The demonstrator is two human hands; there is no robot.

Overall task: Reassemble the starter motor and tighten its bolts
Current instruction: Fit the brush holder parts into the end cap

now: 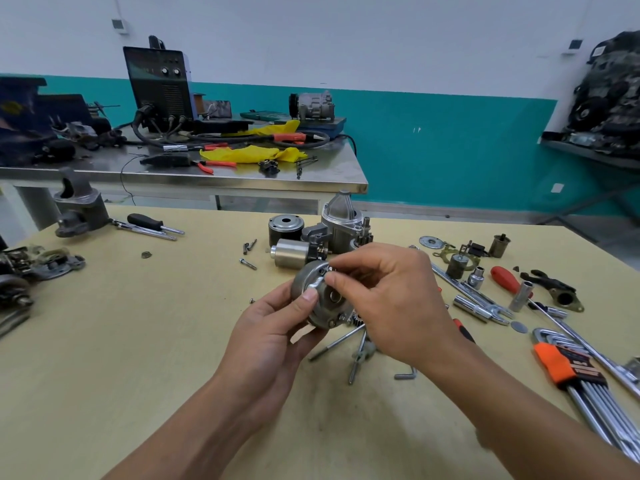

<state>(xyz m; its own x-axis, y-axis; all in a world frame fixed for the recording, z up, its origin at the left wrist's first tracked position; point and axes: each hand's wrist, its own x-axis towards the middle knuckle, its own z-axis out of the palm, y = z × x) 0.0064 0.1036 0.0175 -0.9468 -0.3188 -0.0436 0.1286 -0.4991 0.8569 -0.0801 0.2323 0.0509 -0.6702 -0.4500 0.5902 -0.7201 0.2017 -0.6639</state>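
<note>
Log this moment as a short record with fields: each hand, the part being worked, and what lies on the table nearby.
left hand: grips the round metal cover, thumb on its face
right hand: thumb and forefinger pinch a small metal part at the cover's upper face
behind the cover: starter housing and silver cylinder, on the table
loose bolts: left of the cylinder
tools at right: red-handled screwdriver, hex key set in orange holder

Two hands are counted: one left hand (277,327) and one right hand (388,299). One end cover (311,289) is seen, with two long bolts (329,347), three short bolts (248,263), one black-handled screwdriver (145,221) and one hex key set (561,367). Two tables are shown: one wooden table (104,341) and one steel table (242,178).
</note>
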